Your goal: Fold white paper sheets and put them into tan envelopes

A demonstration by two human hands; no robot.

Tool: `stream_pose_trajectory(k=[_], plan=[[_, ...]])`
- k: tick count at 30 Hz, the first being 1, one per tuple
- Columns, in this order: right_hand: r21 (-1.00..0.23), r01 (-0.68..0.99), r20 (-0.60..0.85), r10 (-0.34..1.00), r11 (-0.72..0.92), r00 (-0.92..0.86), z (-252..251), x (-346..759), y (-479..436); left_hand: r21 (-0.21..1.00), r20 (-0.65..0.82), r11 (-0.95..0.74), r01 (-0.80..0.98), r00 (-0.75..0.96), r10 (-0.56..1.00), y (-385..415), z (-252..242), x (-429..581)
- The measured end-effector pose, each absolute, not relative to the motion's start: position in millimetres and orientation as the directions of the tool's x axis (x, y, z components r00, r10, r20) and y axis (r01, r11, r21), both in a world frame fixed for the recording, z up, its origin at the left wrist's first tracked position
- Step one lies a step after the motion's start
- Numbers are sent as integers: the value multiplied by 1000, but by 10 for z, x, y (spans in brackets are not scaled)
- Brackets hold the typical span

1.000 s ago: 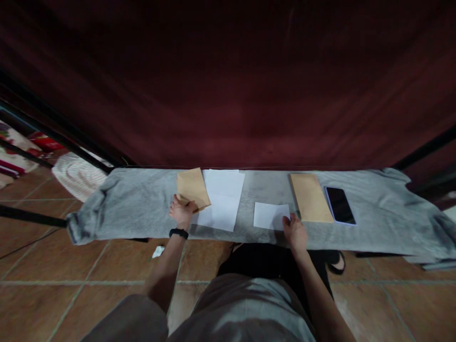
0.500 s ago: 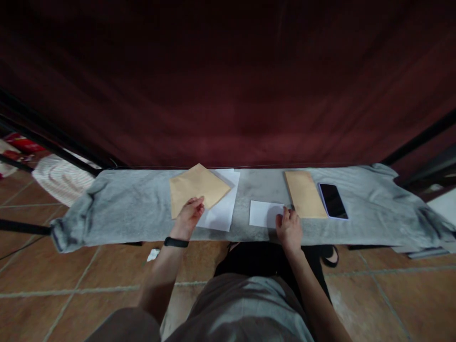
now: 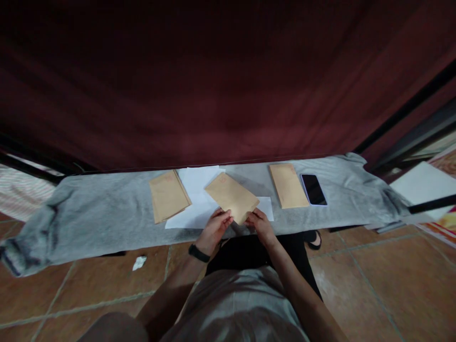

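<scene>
My left hand (image 3: 215, 225) and my right hand (image 3: 260, 222) both grip the near edge of a brown envelope (image 3: 231, 196), held tilted above a grey cloth (image 3: 99, 213) on a low bench. Partly under the envelope, near my right hand, lies a small folded white paper (image 3: 266, 207). To the left, larger white sheets (image 3: 194, 190) lie spread out. On their left edge rests a small stack of brown envelopes (image 3: 167, 194). I wear a black band on my left wrist.
Another brown envelope (image 3: 288, 185) and a black phone (image 3: 314, 189) lie on the cloth to the right. A dark red curtain (image 3: 228, 85) hangs behind. On the tiled floor lies a paper scrap (image 3: 138, 262). A white board (image 3: 420, 183) sits at far right.
My left hand lifted one brown envelope off the left stack and carried it right to the middle. My right hand left the small white paper and took hold of the envelope too.
</scene>
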State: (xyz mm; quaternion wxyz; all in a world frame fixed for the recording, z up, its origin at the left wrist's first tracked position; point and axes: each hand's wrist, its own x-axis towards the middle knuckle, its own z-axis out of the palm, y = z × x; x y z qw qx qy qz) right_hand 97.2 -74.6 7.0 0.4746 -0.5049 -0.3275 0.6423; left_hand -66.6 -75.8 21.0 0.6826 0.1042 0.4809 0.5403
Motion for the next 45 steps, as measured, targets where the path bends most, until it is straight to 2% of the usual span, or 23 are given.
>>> stream_pose_trajectory(k=[6, 13, 16, 18, 20, 22, 24, 25, 28, 30, 36, 45], plan=[[-880, -296, -383, 923, -372, -22, 36, 1019, -768, 656, -554, 422, -626, -20, 832, -762, 169, -642], [-942, -140, -317, 946, -306, 71, -79, 1077, -709, 718, -511, 435, -543, 13, 859, -767, 164, -537], [-967, -47, -253, 959, -249, 130, -140, 1142, -674, 770, -502, 498, -399, 101, 859, -825, 119, -546], [-976, 9, -214, 962, -218, 169, -178, 1193, -657, 829, -480, 505, -239, 158, 863, -877, 100, -567], [-979, 50, -185, 962, -199, 198, -207, 1242, -647, 927, -365, 372, -42, 127, 923, -910, 126, -588], [-980, 77, -165, 965, -184, 204, -223, 1285, -645, 974, -123, 101, 202, 99, 987, -900, 207, -606], [-981, 95, -152, 972, -171, 178, -226, 1318, -648, 872, 106, -196, 448, 218, 970, -839, 319, -615], [-981, 103, -149, 976, -166, 158, -225, 1332, -652, 775, 151, -317, 546, 327, 933, -790, 373, -616], [-978, 130, -154, 984, -164, 87, -215, 1376, -673, 504, 124, -524, 686, 543, 831, -602, 461, -602], [-973, 157, -161, 986, -167, 51, -207, 1415, -689, 429, 87, -569, 702, 595, 799, -476, 448, -582], [-953, 256, -158, 987, -163, 42, -149, 1532, -727, 427, 10, -610, 667, 671, 741, -267, 316, -552], [-902, 402, -126, 986, -160, 110, -164, 1528, -713, 426, 44, -634, 646, 685, 727, -243, 334, -578]])
